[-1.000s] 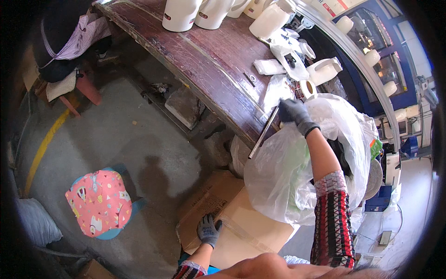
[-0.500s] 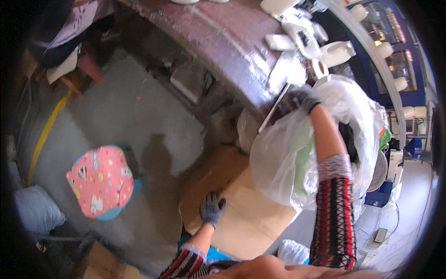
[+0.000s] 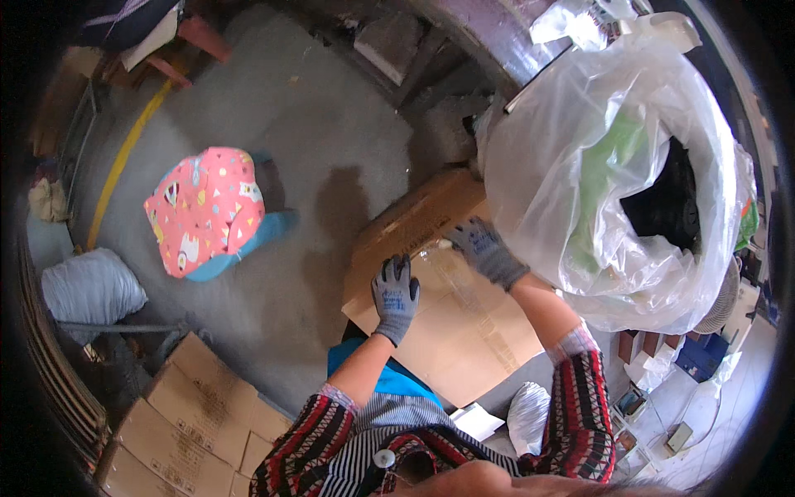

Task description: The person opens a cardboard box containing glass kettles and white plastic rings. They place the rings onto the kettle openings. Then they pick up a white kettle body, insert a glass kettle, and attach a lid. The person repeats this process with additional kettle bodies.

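Observation:
A brown cardboard box [image 3: 439,356] stands in front of me, with clear tape [image 3: 484,323] running along its top. My left hand [image 3: 395,300], in a grey glove, is at the box's left side with its fingers stretched out. Over the far right part of the top lies my gloved right hand [image 3: 490,255], fingers extended. A small pale bit shows at its fingertips; I cannot tell whether it is tape or something else. Right beside that hand bulges a large clear plastic bag [image 3: 538,182], draped around a dark opening, with something green inside.
A stool with a pink patterned cover [image 3: 207,211] stands on the left. Flattened cartons [image 3: 190,414] lie at the lower left, near a stuffed grey sack [image 3: 93,286]. A dark table [image 3: 489,33] with a thin rod at its edge is at the far side. A fan [image 3: 719,302] stands at right.
My right hand has come from the table edge down onto the box. My left hand remains at the box's left side. The view has shifted, showing less of the table.

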Demonstrator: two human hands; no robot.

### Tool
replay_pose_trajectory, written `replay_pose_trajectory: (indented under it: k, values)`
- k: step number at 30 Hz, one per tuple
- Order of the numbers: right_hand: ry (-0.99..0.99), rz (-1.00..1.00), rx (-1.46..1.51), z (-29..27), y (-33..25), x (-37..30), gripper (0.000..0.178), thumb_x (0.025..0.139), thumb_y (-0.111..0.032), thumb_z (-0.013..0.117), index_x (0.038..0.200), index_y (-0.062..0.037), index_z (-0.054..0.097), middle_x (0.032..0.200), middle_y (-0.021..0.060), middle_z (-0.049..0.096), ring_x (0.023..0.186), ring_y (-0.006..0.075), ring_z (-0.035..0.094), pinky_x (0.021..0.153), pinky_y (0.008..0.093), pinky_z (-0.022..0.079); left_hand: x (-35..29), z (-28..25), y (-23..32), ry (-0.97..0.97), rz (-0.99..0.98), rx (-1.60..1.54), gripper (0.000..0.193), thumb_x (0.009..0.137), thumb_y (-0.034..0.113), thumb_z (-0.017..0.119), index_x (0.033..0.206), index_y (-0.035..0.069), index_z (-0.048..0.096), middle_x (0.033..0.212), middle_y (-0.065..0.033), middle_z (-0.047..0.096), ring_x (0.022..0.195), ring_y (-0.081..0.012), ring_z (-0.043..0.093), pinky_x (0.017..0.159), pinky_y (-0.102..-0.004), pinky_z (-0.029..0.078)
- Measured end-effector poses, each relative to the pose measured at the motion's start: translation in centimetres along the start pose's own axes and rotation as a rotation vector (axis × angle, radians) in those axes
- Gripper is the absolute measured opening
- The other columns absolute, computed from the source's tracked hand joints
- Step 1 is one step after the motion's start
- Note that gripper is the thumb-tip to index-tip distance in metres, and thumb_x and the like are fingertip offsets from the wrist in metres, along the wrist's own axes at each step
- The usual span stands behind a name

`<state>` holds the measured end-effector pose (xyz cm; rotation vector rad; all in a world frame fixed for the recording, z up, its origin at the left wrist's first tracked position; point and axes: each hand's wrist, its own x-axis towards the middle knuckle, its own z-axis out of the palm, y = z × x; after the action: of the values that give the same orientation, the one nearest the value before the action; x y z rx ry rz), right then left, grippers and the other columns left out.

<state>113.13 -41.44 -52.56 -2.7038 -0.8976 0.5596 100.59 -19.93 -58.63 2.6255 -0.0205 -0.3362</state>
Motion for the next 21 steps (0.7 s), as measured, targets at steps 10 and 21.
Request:
replay_pose_trajectory:
  k: [10,21]
  values:
    - [-0.013,-0.370,-0.227,4.8,0.6,9.1,0.019,0.091,-0.024,0.058,0.098,-0.0286,0.075,0.110,0.0038,0.065,0.113,0.0276,0.059,0.096,0.0485,0.045,4.4,0.8,-3.4,-0.173,-0.142,-0.022,0.040,0.085,0.040,0.071,0.112,0.012,0.064,0.120,-0.0141,0.061,0.115,-0.0352,0.056,0.092,-0.0550,0.045]
    - [0.224,0.184,-0.020,5.0,6.5,4.9,0.018,0.096,-0.026,0.057,0.108,-0.0146,0.064,0.098,0.0091,0.067,0.095,0.0324,0.064,0.081,0.0452,0.052,3.7,-0.8,-3.1,-0.179,-0.063,-0.458,0.026,0.092,0.029,0.067,0.102,0.005,0.066,0.104,-0.0199,0.068,0.097,-0.0379,0.065,0.082,-0.0472,0.052]
